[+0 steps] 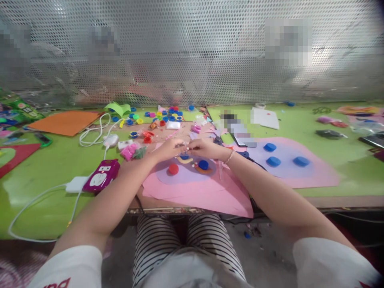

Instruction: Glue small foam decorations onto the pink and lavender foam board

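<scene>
My left hand (171, 149) and my right hand (205, 148) meet above a pink and lilac paper sheet (168, 191), fingers pinched together. Something small and pale seems to be between the fingertips, too small to name. Just below them on the sheet lie a curved yellowish strip (185, 161) and a partly covered blue cap. A red bottle cap (173, 169) rests on the lilac area to the left. On the right, a dark blue cap (203, 165) sits over an orange piece (204, 171).
Many coloured caps (172, 117) lie at the back by a perforated metal screen (168, 52). A purple power socket (102, 176) with white cables stands left. A phone (240, 134) and another sheet (318, 176) with blue caps (273, 161) are right. Orange paper (64, 122) lies back left.
</scene>
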`<state>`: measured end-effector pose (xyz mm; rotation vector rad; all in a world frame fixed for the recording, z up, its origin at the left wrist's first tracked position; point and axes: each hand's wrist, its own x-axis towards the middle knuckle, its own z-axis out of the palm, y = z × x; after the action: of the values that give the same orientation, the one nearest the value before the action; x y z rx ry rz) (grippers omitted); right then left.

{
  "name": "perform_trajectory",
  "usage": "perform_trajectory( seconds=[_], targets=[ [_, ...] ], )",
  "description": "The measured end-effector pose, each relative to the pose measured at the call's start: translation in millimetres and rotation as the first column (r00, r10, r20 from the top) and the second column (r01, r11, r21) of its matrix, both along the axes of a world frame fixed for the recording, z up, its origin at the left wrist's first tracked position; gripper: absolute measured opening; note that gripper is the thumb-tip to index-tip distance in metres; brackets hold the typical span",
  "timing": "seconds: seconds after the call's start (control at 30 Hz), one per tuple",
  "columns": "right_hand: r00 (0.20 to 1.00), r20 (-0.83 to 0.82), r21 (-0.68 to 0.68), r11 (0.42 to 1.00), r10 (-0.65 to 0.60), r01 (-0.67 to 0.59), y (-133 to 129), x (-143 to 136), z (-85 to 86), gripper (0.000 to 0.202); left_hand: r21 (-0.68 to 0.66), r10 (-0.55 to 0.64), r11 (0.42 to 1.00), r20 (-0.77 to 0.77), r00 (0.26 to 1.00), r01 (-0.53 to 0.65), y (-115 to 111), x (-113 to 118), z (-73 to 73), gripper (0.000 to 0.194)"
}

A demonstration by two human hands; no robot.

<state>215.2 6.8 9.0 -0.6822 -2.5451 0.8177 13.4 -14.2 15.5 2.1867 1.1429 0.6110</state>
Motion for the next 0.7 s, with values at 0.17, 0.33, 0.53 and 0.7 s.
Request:
perform_trajectory(
  seconds=[0.17,0.33,0.53,0.7],
  targets=[
    [0.995,-0.074,0.105,0.992,-0.067,0.075,-2.3,-3.6,1.7,0.028,0.030,0.036,0.999,0.021,0.999,-0.037,2.1,-4.0,2.0,0.031],
    [0.966,-0.228,0.074,0.987,-0.123,0.144,-0.5,-3.7,-0.1,0.025,0.070,0.058,0.995,0.155,0.986,-0.069,10.4,-6.0,-3.2,0.027],
    [0.853,-0.393,0.025,0.923,-0.345,0.384,8.9,6.1,0.5,0.025,0.078,0.195,0.973,0.237,0.952,-0.218,21.9,-12.1,-7.6,0.021],
    [0.891,-0.252,0.120,0.901,-0.378,0.416,15.1,6.3,-5.4,0.024,0.166,0.275,0.939,0.159,0.948,-0.300,25.9,-17.6,-6.0,0.019]
  ],
)
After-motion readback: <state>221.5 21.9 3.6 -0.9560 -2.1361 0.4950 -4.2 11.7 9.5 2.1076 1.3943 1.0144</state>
